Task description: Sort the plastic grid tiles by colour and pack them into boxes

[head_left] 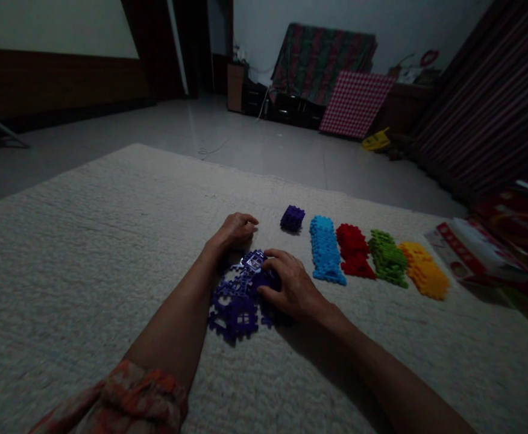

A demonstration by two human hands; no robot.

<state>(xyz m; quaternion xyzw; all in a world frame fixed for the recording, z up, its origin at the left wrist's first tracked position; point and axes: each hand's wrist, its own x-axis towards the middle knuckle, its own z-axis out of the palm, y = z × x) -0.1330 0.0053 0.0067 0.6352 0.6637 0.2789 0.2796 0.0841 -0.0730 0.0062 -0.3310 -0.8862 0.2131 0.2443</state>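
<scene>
A loose heap of purple interlocking plastic tiles [241, 316] lies on the pale mat in front of me. My right hand [293, 286] is at the heap's right side, thumb and fingers closed around a dark purple tile [270, 280]. Just beyond the heap's far left edge is my left hand [237, 231], with its fingers curled in. Whatever may be inside those fingers is hidden. Farther off, a small neat stack of purple tiles [292, 218] stands by itself.
Rows of blue tiles [326, 250], red tiles [355, 251], green tiles [387, 258] and yellow tiles [424, 270] lie to the right on the mat [110, 241]. A red and white box [476, 253] is beyond them. Cloth-covered furniture [322, 60] stands at the far wall.
</scene>
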